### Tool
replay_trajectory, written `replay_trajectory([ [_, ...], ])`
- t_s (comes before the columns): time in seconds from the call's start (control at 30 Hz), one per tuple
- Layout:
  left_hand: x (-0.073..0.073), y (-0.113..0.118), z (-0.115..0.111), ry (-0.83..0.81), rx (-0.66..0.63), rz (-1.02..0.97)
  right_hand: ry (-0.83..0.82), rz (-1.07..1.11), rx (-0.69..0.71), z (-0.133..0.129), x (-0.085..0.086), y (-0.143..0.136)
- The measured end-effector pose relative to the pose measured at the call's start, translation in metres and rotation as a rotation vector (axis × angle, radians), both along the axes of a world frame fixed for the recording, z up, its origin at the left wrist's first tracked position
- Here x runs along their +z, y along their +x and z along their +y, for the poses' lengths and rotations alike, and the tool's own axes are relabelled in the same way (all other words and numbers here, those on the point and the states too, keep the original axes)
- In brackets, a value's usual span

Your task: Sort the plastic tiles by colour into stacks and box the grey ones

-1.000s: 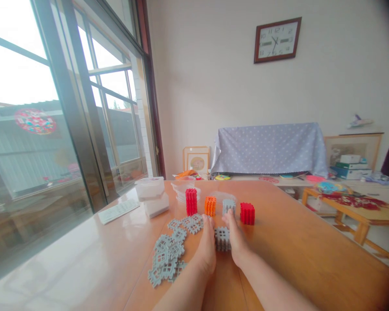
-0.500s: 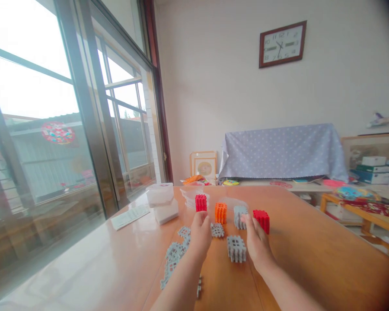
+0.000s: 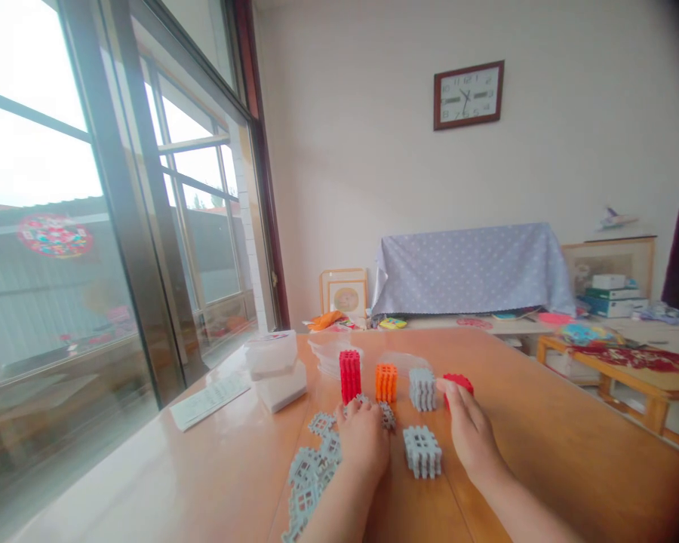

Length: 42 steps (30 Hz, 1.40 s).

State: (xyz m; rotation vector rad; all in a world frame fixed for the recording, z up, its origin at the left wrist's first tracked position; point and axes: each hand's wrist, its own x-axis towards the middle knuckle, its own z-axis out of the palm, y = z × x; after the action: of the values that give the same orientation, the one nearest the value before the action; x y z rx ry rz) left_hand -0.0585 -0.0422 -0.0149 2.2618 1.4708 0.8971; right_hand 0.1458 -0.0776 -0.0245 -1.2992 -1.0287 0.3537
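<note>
the near grey stack (image 3: 422, 451) was released and left standing on the table (image 3: 548, 434), left hand (image 3: 365, 437) having been shifted over the loose pieces (image 3: 304, 465) (grip couldn't be told), right hand (image 3: 471, 430) held open by the short red block (image 3: 462, 378), so stack handling was apparently paused.

The left hand (image 3: 365, 439) is now away from the front grey stack (image 3: 422, 455), reaching down over loose grey pieces (image 3: 304, 466) nearer the desk's (image 3: 548, 430) left edge. The right hand (image 3: 472, 434) is off toward the right edge, now partly hiding the short red stack (image 3: 458, 378).
</note>
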Motion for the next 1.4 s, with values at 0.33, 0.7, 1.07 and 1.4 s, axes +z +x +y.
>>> replay_trajectory([
  [0.33, 0.009, -0.011, 0.007, 0.035, 0.13, -0.004, 0.01, -0.01, -0.051, 0.005, 0.0, 0.011],
  [0.7, 0.021, 0.004, -0.005, -0.621, -0.24, -1.022, 0.076, -0.337, 0.155, -0.02, 0.023, -0.007],
  [1.07, 0.024, 0.008, -0.014, -0.696, -0.314, -0.983, -0.007, -0.714, 0.301, -0.029, 0.033, 0.008],
  [1.4, 0.027, 0.003, -0.017, -0.655, -0.258, -0.86, -0.2, -0.659, 0.43, -0.036, 0.044, 0.021],
])
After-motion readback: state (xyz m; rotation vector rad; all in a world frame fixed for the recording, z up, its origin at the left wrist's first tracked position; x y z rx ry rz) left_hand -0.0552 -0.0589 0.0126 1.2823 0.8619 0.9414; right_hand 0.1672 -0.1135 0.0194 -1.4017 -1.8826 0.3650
